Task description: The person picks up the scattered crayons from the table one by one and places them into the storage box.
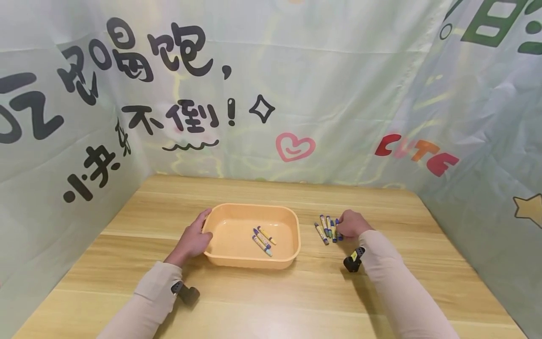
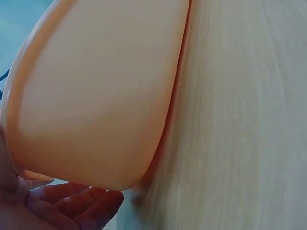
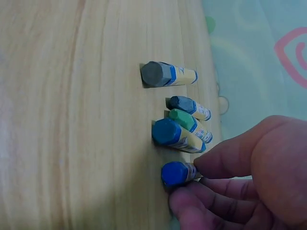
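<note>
An orange plastic basin (image 1: pixel 228 238) rests on the wooden table, with three crayons (image 1: pixel 261 242) lying in its right half. My left hand (image 1: pixel 194 241) grips the basin's left end, thumb over the rim and fingers along the outside; the left wrist view shows those fingers (image 2: pixel 98 208) at the wall. To the right of the basin, my right hand (image 1: pixel 352 224) pinches a blue crayon (image 3: pixel 174 173) between thumb and fingers, low over the table. Beside it lie several paper-wrapped crayons, among them a grey one (image 3: pixel 156 74), a green one (image 3: pixel 181 117) and a larger-looking blue one (image 3: pixel 167 132).
The wooden table (image 1: pixel 271 301) runs back to a printed cloth (image 1: pixel 338 94) that walls in the back and both sides. A small black camera is strapped to each wrist, the left (image 1: pixel 188 295) and the right (image 1: pixel 352 262).
</note>
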The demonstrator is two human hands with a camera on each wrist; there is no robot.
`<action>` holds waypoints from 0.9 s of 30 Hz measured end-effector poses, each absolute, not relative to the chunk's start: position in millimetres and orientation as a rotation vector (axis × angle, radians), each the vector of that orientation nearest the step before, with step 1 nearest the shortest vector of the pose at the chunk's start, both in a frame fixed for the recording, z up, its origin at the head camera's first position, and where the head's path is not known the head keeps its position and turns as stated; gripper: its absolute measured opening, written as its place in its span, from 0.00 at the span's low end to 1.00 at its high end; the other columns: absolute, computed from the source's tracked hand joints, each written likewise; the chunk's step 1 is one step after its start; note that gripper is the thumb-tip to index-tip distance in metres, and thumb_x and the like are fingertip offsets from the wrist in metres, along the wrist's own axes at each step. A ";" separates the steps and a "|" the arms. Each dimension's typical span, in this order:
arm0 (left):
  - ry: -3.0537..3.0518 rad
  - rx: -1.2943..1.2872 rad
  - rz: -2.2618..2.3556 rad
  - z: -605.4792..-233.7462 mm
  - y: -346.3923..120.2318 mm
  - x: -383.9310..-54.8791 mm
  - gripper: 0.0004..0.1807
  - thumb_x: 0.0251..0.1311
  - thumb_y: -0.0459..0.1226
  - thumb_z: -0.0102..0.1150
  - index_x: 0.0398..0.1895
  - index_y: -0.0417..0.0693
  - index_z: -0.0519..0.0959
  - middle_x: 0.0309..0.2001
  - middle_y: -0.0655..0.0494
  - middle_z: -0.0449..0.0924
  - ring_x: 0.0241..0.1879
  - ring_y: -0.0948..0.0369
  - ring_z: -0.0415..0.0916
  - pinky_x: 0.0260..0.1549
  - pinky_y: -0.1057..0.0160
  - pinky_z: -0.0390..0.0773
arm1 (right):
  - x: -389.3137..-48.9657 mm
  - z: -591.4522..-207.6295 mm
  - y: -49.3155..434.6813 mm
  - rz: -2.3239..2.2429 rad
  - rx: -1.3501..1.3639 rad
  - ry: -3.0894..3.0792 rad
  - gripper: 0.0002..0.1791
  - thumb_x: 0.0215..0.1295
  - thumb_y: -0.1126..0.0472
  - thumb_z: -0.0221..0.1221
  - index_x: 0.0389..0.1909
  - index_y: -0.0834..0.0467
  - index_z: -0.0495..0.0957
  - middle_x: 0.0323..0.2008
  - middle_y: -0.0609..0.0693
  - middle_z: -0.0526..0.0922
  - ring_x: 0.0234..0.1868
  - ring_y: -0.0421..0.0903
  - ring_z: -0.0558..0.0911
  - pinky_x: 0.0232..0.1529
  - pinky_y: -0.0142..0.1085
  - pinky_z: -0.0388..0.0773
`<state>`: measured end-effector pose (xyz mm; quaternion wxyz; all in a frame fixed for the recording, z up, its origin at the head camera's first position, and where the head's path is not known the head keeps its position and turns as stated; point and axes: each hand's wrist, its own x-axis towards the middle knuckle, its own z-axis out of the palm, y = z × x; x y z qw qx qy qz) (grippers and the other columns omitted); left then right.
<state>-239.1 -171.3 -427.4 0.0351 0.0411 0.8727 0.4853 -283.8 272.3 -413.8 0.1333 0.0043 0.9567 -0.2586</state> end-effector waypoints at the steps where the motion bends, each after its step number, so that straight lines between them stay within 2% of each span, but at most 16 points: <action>1: 2.683 0.124 1.490 -427.5 -170.9 -238.9 0.40 0.57 0.27 0.45 0.76 0.44 0.50 0.66 0.30 0.63 0.41 0.50 0.80 0.32 0.59 0.81 | -283.7 -413.7 272.7 -0.755 0.019 2.770 0.19 0.57 0.70 0.48 0.10 0.51 0.60 0.10 0.44 0.66 0.11 0.38 0.64 0.15 0.29 0.65; 6: 2.675 0.128 1.491 -427.6 -171.8 -239.5 0.40 0.58 0.28 0.44 0.76 0.44 0.48 0.66 0.30 0.62 0.42 0.50 0.80 0.33 0.59 0.81 | -282.9 -412.7 273.8 -0.751 0.019 2.759 0.19 0.61 0.69 0.48 0.11 0.52 0.62 0.10 0.44 0.65 0.11 0.38 0.64 0.16 0.30 0.65; 11: 2.678 0.132 1.473 -427.9 -172.8 -239.6 0.40 0.58 0.28 0.44 0.76 0.43 0.48 0.67 0.30 0.61 0.44 0.49 0.80 0.34 0.58 0.81 | -282.0 -411.0 272.7 -0.725 0.028 2.772 0.13 0.60 0.68 0.50 0.16 0.58 0.73 0.14 0.46 0.72 0.13 0.38 0.67 0.17 0.30 0.68; 14: 2.686 0.126 1.462 -427.6 -172.3 -239.7 0.40 0.58 0.28 0.44 0.76 0.43 0.48 0.67 0.30 0.61 0.46 0.48 0.79 0.36 0.58 0.80 | -282.0 -410.1 270.8 -0.702 0.027 2.789 0.15 0.58 0.68 0.52 0.13 0.57 0.70 0.14 0.46 0.72 0.13 0.38 0.68 0.17 0.29 0.68; 18: 2.681 0.123 1.468 -426.5 -171.0 -239.4 0.40 0.59 0.28 0.44 0.76 0.43 0.48 0.67 0.30 0.61 0.46 0.48 0.79 0.35 0.58 0.81 | -281.9 -409.0 269.4 -0.712 0.017 2.784 0.20 0.58 0.69 0.50 0.09 0.52 0.61 0.10 0.44 0.66 0.12 0.38 0.66 0.16 0.29 0.67; 22: 2.683 0.112 1.465 -425.2 -169.9 -238.8 0.39 0.59 0.28 0.44 0.76 0.44 0.48 0.66 0.30 0.62 0.45 0.48 0.79 0.35 0.58 0.81 | -281.6 -408.1 270.2 -0.746 0.009 2.776 0.20 0.59 0.68 0.48 0.10 0.52 0.60 0.10 0.43 0.63 0.12 0.39 0.65 0.17 0.31 0.66; 25: 2.711 0.126 1.433 -424.7 -170.5 -237.8 0.39 0.58 0.28 0.44 0.76 0.43 0.49 0.66 0.31 0.63 0.47 0.47 0.78 0.40 0.55 0.79 | -281.4 -408.6 270.5 -0.801 0.018 2.778 0.12 0.59 0.66 0.49 0.17 0.57 0.67 0.12 0.45 0.66 0.14 0.40 0.67 0.19 0.32 0.67; 27: 2.732 0.134 1.412 -424.3 -171.2 -236.9 0.39 0.58 0.28 0.44 0.76 0.42 0.49 0.65 0.31 0.64 0.49 0.47 0.77 0.44 0.53 0.78 | -281.0 -409.0 269.9 -0.846 0.022 2.778 0.06 0.59 0.65 0.49 0.27 0.63 0.73 0.16 0.47 0.71 0.15 0.41 0.69 0.19 0.33 0.69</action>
